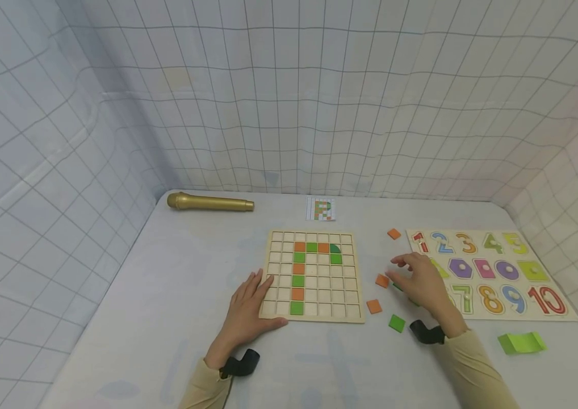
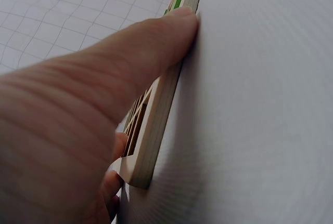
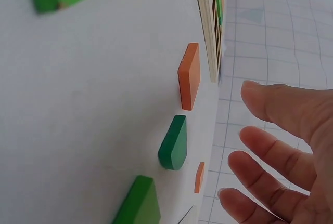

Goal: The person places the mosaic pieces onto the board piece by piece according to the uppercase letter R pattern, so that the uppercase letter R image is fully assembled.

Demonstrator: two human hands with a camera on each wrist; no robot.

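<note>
A square wooden grid board (image 1: pixel 323 295) lies flat, with orange and green tiles filling a column and part of a row. My left hand (image 1: pixel 249 311) rests at its near left corner, the thumb (image 2: pixel 177 29) against the near edge and fingers along the left side. To the board's right, my right hand (image 1: pixel 418 284) hovers over loose tiles with relaxed fingers and nothing in its grasp. Nearest its fingertips are an orange square tile (image 1: pixel 382 280) and a dark green rounded tile (image 3: pixel 174 143), which the hand partly hides in the head view. A green square tile (image 1: pixel 397 323) lies closer to me.
Behind the board lies a small printed pattern card (image 1: pixel 321 209), with a gold microphone (image 1: pixel 210 202) farther left. A number-and-shape puzzle board (image 1: pixel 555 282) extends under the right hand's far side. A light green curved block (image 1: pixel 521 343) sits at the near right.
</note>
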